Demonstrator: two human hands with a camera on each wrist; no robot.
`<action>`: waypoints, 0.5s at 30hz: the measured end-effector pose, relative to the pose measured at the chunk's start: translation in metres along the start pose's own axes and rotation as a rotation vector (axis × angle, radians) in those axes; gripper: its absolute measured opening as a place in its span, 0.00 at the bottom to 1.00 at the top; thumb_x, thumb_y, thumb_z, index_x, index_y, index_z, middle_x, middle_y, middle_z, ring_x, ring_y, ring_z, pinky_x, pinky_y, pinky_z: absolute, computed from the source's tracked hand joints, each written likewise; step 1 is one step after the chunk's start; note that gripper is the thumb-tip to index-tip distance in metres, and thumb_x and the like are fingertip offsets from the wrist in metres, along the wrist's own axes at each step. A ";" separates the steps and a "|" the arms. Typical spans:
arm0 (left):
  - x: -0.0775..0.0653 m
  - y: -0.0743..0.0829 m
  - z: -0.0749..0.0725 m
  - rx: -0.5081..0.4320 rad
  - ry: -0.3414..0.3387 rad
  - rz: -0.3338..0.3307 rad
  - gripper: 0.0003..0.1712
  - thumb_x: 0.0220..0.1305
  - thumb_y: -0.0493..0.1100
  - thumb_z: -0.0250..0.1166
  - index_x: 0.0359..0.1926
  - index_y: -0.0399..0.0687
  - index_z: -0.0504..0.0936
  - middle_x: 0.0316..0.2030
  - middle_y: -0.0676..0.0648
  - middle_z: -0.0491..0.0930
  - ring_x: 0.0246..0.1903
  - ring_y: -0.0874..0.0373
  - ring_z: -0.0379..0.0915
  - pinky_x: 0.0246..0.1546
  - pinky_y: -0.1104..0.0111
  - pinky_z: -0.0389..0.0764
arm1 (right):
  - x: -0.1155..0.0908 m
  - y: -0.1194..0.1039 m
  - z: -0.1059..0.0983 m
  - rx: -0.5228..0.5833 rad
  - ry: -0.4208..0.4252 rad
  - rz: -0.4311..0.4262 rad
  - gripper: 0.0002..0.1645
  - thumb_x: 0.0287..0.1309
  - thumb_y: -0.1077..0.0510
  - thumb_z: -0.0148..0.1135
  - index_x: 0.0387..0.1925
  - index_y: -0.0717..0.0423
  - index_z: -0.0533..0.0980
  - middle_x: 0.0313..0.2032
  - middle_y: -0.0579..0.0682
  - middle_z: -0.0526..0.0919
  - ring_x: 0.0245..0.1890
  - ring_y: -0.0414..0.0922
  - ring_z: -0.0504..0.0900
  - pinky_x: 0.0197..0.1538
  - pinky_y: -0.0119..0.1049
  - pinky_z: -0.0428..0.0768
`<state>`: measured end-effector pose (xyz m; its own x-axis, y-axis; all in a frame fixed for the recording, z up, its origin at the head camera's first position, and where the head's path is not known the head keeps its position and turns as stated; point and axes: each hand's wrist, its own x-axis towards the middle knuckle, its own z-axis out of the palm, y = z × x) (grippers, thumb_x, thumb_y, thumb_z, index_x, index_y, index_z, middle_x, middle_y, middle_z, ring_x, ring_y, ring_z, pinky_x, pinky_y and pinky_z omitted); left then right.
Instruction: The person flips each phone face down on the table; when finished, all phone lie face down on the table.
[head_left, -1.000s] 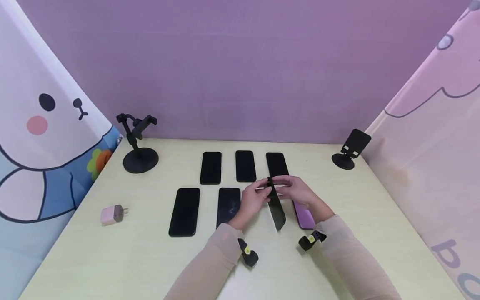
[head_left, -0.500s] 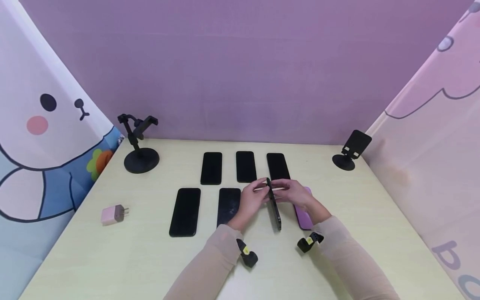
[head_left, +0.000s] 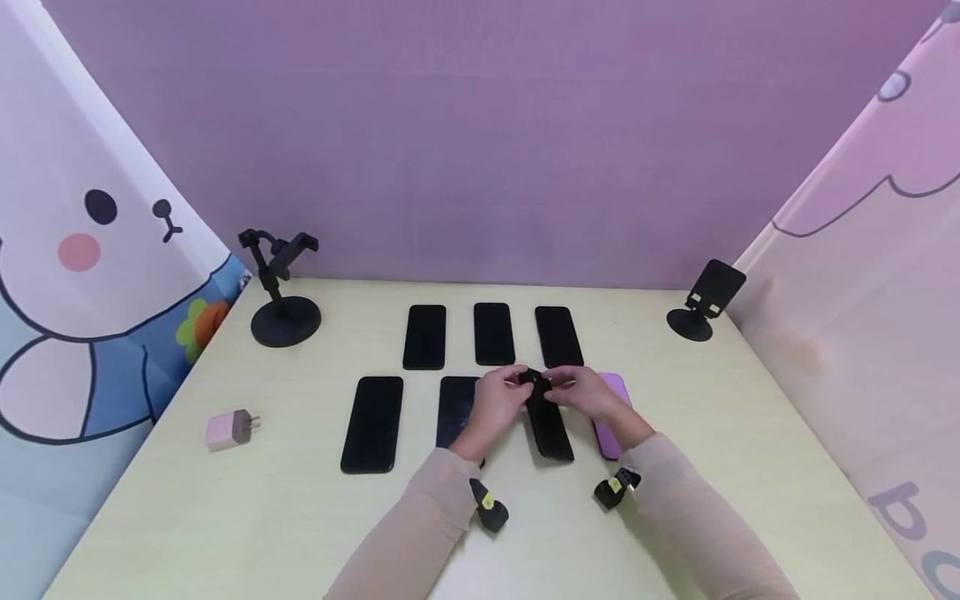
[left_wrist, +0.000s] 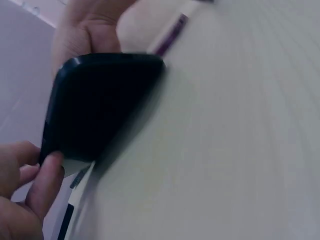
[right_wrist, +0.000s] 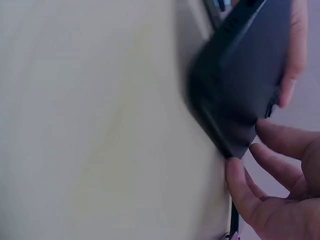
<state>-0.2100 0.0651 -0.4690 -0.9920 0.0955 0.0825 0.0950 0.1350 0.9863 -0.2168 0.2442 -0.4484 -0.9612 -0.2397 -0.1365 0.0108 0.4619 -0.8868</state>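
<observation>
Both hands hold a black smartphone (head_left: 550, 432) close over the table by its far end. My left hand (head_left: 495, 400) pinches the left side, with thumb and fingertips at the edge in the left wrist view. From the other side my right hand (head_left: 596, 398) grips it, thumb and fingers at a corner in the right wrist view. One broad dark face of the phone (left_wrist: 100, 100) shows from the left; a dark grey face (right_wrist: 245, 75) shows from the right. A phone (head_left: 453, 408) lies partly hidden by the left hand. The right hand partly covers a purple phone (head_left: 613, 396).
Another dark phone (head_left: 372, 425) lies at the near left. Three black phones, including one at the right (head_left: 558, 336), form a far row. A round-based holder (head_left: 286, 322) stands back left, a small phone stand (head_left: 705, 304) back right. A pink charger plug (head_left: 228, 430) lies left.
The held phone has turned between the hands, from tilted to edge-on and then to a broad dark face showing upward. Both hands have shifted slightly toward the near side.
</observation>
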 end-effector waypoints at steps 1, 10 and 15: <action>0.000 0.000 -0.001 0.039 -0.008 0.000 0.17 0.59 0.32 0.68 0.51 0.35 0.83 0.29 0.46 0.81 0.22 0.61 0.78 0.20 0.70 0.80 | 0.001 0.000 0.000 -0.034 0.016 0.006 0.23 0.58 0.68 0.66 0.54 0.72 0.75 0.47 0.65 0.78 0.47 0.56 0.79 0.47 0.42 0.79; 0.003 -0.002 -0.005 0.330 -0.035 0.063 0.18 0.57 0.34 0.71 0.50 0.35 0.84 0.26 0.49 0.80 0.23 0.61 0.74 0.28 0.68 0.79 | 0.003 -0.004 0.006 -0.173 0.089 0.031 0.20 0.52 0.69 0.69 0.49 0.69 0.78 0.40 0.61 0.80 0.42 0.54 0.78 0.43 0.44 0.78; 0.006 0.000 -0.005 0.418 -0.053 0.053 0.18 0.57 0.34 0.71 0.50 0.34 0.83 0.39 0.42 0.84 0.41 0.53 0.80 0.44 0.63 0.79 | 0.004 -0.008 0.007 -0.202 0.095 0.071 0.20 0.51 0.69 0.70 0.48 0.68 0.78 0.39 0.61 0.80 0.38 0.52 0.78 0.41 0.43 0.78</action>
<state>-0.2161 0.0611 -0.4681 -0.9802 0.1622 0.1135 0.1822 0.5156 0.8372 -0.2188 0.2330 -0.4447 -0.9818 -0.1231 -0.1446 0.0332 0.6383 -0.7691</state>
